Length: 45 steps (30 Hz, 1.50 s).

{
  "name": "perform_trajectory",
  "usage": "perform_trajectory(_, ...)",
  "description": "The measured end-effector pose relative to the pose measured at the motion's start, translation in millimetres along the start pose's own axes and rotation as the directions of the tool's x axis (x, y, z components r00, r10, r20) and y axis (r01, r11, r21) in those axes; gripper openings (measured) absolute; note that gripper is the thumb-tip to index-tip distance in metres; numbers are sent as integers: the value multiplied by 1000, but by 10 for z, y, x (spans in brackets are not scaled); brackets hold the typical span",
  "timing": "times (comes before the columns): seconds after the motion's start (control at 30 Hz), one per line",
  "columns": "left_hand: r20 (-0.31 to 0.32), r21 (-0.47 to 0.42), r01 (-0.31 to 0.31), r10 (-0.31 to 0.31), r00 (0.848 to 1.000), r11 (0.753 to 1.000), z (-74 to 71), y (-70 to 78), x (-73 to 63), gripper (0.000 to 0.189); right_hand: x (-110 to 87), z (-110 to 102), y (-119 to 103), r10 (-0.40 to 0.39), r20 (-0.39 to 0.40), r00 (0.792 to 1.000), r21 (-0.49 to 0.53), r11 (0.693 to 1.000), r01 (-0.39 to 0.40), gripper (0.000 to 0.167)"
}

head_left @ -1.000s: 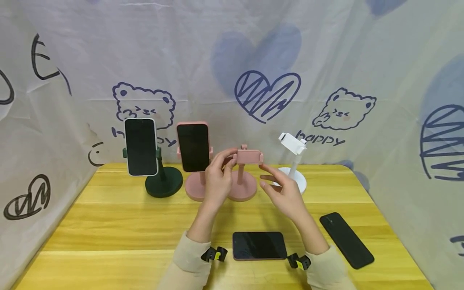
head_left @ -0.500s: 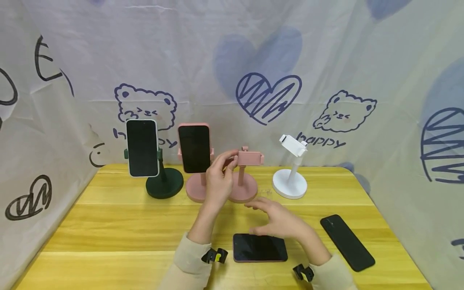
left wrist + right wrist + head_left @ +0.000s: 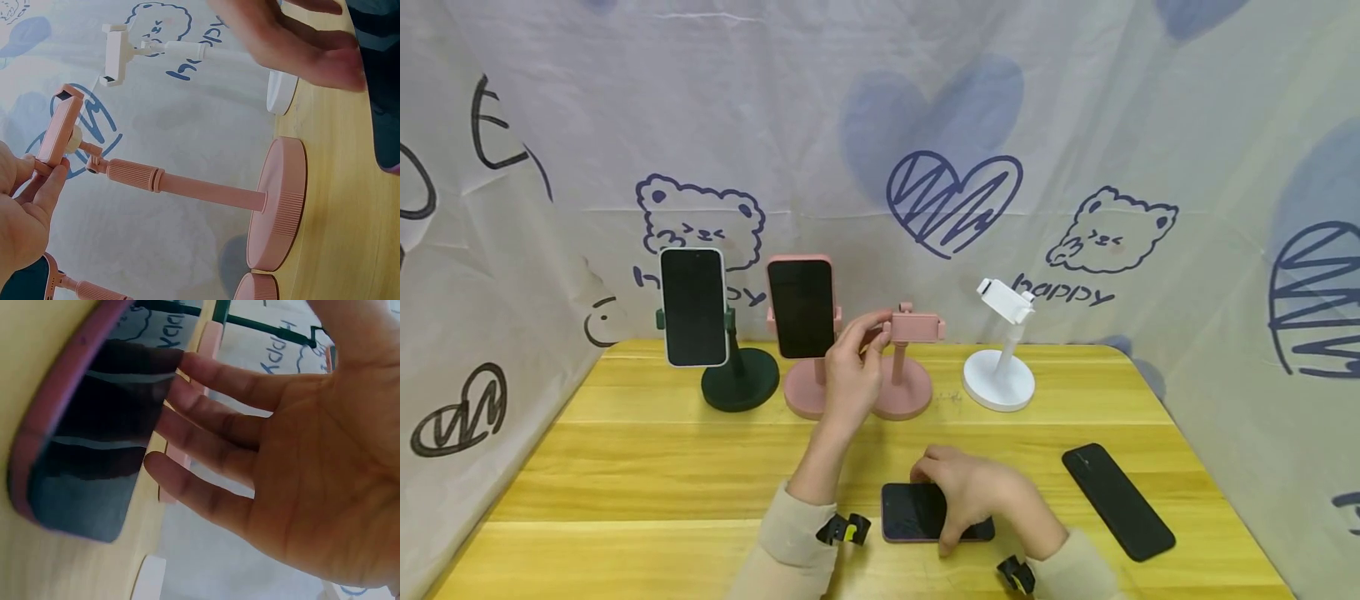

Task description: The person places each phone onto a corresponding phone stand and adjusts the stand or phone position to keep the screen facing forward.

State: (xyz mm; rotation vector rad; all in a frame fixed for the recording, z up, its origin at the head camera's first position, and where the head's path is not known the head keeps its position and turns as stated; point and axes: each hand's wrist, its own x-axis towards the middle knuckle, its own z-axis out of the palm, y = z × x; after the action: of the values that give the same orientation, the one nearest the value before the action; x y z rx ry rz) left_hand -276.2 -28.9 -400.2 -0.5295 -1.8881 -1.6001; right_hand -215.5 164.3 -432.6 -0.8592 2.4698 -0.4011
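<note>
I see the left hand [image 3: 854, 367] pinch the pink clamp [image 3: 917, 328] at its nine-o'clock end; the right hand [image 3: 972, 490] spans the phone [image 3: 910, 512] near six o'clock, thumb and fingers wide; whether it grips, I cannot tell.

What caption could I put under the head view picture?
Left hand holds an empty pink phone stand; right hand spans a phone lying flat.

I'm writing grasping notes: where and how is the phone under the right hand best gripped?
Probably by both long edges, from above: the phone is a thin slab lying flat, screen up, so mainly its edges offer a pinch. The right hand spans its narrow width, thumb at the near edge, fingers at the far one.
</note>
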Motion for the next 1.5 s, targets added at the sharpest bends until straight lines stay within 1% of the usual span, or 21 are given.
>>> perform_trajectory(0.1,-4,-5,-8,8,1000,1000,1,2,1,28,13,38,-45,24,-15,1000,-62,998,-25,77)
perform_trajectory(0.23,-3,3,-10,10,1000,1000,1,2,1,28,36,78,-77,34,-43,998,-123,992,-39,74)
perform_trajectory(0.47,-3,14,-8,8,1000,1000,-3,1,1,28,71,95,-89,45,-56,997,-140,989,-52,71)
perform_trajectory(0.7,4,25,10,-10,1000,1000,-13,7,-8,29,113,106,-84,50,-65,997,-178,982,-61,71)
perform_trajectory(0.83,9,24,14,-14,1000,1000,-12,5,-16,29,118,123,-79,46,-95,994,-194,979,-64,72)
perform_trajectory(1.0,5,13,1,-1,1000,1000,-10,9,-11,29,122,135,-67,22,-169,985,-208,976,-58,78)
perform_trajectory(1.13,2,8,-11,11,1000,1000,-11,11,-4,29,129,120,-42,-14,-254,967,-229,972,-46,85)
perform_trajectory(1.27,4,7,-14,14,1000,1000,-13,4,-2,28,125,90,-7,-58,-339,939,-250,968,-30,87)
perform_trajectory(1.4,6,12,-19,19,1000,1000,-14,-5,-3,28,115,47,27,-99,-417,903,-248,969,-9,89)
perform_trajectory(1.5,5,12,-16,16,1000,1000,-15,-10,2,28,110,-3,48,-136,-479,867,-263,965,7,91)
